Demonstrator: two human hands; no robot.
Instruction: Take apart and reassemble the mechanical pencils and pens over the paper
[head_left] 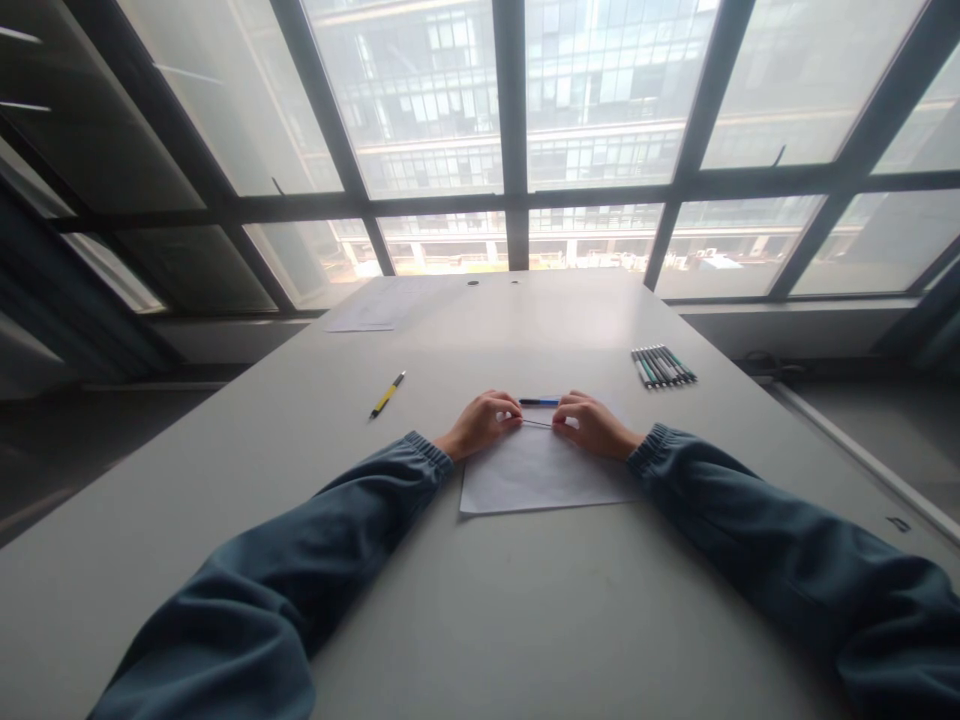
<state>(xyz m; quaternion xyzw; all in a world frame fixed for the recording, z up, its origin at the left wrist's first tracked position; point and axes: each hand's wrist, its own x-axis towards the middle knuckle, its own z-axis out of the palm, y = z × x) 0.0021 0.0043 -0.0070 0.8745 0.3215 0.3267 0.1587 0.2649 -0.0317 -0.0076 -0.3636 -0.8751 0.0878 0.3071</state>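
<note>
Between my two hands runs a thin dark rod, too fine to tell its kind. My left hand pinches one end of it, and my right hand pinches the other. Both hands are over the far part of a white sheet of paper. Just beyond the rod lies a pen with a blue and black barrel, its right end close to my right fingers. I cannot tell whether those fingers touch it.
A yellow and black pen lies on the white table to the left. Several pens are lined up side by side at the right. More paper lies at the far left, before the windows.
</note>
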